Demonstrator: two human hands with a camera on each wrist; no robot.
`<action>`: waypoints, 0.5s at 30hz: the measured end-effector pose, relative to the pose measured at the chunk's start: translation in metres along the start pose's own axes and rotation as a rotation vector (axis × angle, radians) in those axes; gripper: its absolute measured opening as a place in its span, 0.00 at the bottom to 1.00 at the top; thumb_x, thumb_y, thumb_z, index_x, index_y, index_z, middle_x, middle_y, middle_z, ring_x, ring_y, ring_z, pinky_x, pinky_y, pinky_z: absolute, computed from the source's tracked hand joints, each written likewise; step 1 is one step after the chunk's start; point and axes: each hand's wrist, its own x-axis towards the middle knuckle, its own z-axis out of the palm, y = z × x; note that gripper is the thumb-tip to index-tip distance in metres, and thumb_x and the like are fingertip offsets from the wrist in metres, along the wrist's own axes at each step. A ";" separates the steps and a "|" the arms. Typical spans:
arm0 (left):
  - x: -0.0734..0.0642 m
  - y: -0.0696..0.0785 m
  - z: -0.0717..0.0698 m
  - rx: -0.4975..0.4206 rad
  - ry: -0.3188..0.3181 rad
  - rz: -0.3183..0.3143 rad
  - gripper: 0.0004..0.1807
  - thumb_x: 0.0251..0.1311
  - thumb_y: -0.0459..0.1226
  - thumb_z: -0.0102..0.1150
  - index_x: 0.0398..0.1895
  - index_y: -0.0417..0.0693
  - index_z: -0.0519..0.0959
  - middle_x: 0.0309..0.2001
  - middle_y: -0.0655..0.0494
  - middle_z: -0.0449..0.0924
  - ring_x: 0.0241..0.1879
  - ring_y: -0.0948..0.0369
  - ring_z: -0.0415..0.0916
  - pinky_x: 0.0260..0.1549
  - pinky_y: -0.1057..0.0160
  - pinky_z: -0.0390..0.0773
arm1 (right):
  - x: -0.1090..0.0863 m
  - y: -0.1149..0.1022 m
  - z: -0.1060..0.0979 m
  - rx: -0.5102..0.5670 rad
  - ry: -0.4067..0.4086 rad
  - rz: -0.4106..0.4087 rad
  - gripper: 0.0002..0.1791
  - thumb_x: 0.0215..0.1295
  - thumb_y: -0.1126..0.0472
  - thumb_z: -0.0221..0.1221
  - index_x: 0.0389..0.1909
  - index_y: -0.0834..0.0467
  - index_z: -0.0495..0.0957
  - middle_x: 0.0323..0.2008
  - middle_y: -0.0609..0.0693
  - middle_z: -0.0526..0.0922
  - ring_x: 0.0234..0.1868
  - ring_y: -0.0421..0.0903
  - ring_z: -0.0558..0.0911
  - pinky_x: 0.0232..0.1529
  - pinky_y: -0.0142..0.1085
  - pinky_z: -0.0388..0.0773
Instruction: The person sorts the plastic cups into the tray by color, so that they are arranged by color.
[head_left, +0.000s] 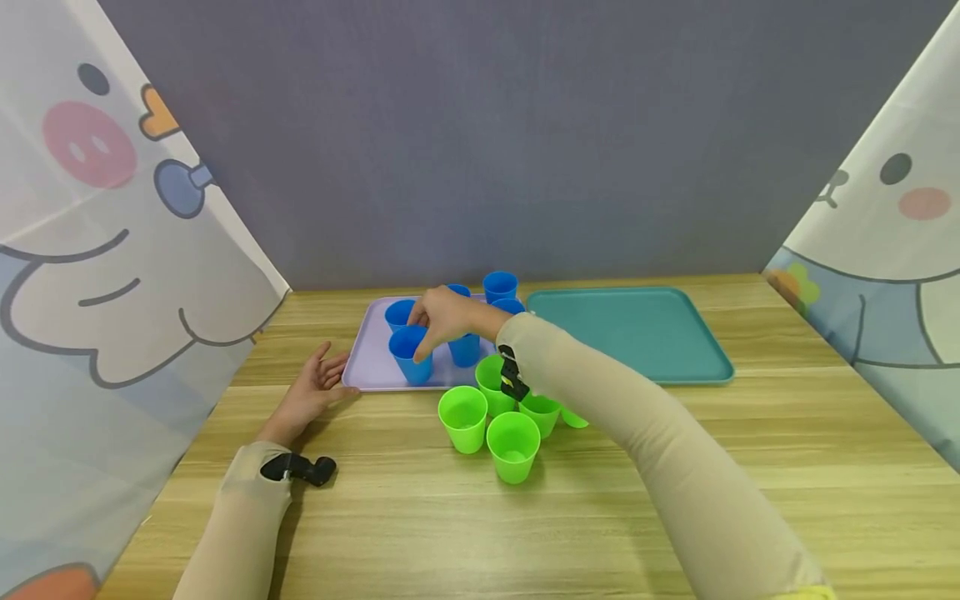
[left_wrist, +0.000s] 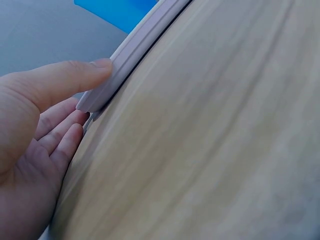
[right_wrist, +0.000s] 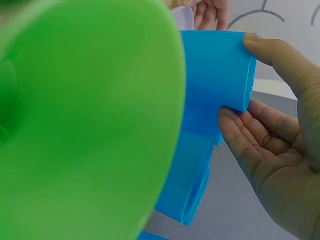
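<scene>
At the left front of the lilac tray (head_left: 367,358), my right hand (head_left: 448,317) holds a blue cup (head_left: 411,362) by its rim. The right wrist view shows the thumb on one side of this cup (right_wrist: 220,65) and the fingertips on the other. Several more blue cups (head_left: 500,286) stand on the same tray, some partly behind the right hand and wrist. My left hand (head_left: 313,387) lies at the tray's front left corner, its thumb touching the rim (left_wrist: 130,55) and its other fingers loosely extended beside the corner.
Several green cups (head_left: 463,419) stand upright in a cluster in front of the trays, some partly under the right forearm. A teal tray (head_left: 630,333) lies to the right of the lilac one. Behind the wooden table (head_left: 405,533) rises a grey wall (head_left: 525,150).
</scene>
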 end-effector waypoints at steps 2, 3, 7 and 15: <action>0.001 0.000 0.000 0.002 0.000 0.001 0.56 0.58 0.19 0.61 0.77 0.33 0.30 0.73 0.27 0.53 0.71 0.38 0.53 0.70 0.60 0.60 | 0.002 -0.001 0.003 -0.013 -0.009 -0.001 0.34 0.50 0.52 0.76 0.57 0.63 0.80 0.54 0.54 0.83 0.55 0.47 0.79 0.52 0.31 0.79; 0.001 0.000 0.000 0.002 0.000 0.001 0.56 0.57 0.19 0.61 0.77 0.33 0.30 0.73 0.27 0.53 0.71 0.38 0.53 0.70 0.60 0.60 | 0.002 -0.002 0.004 -0.017 -0.012 0.000 0.34 0.51 0.52 0.76 0.58 0.63 0.80 0.55 0.55 0.83 0.55 0.47 0.79 0.53 0.32 0.79; 0.000 -0.001 -0.001 -0.002 0.001 -0.001 0.56 0.58 0.19 0.61 0.77 0.33 0.29 0.73 0.28 0.53 0.71 0.38 0.53 0.70 0.60 0.60 | 0.004 -0.004 0.008 -0.050 -0.015 0.021 0.35 0.52 0.52 0.76 0.59 0.65 0.79 0.56 0.56 0.82 0.56 0.48 0.79 0.55 0.35 0.79; 0.000 0.000 -0.001 -0.002 -0.003 0.001 0.56 0.58 0.19 0.61 0.77 0.34 0.29 0.73 0.27 0.53 0.71 0.37 0.53 0.70 0.60 0.61 | 0.009 -0.006 0.006 -0.085 -0.049 0.076 0.35 0.54 0.51 0.74 0.60 0.64 0.79 0.57 0.56 0.82 0.58 0.49 0.78 0.56 0.38 0.79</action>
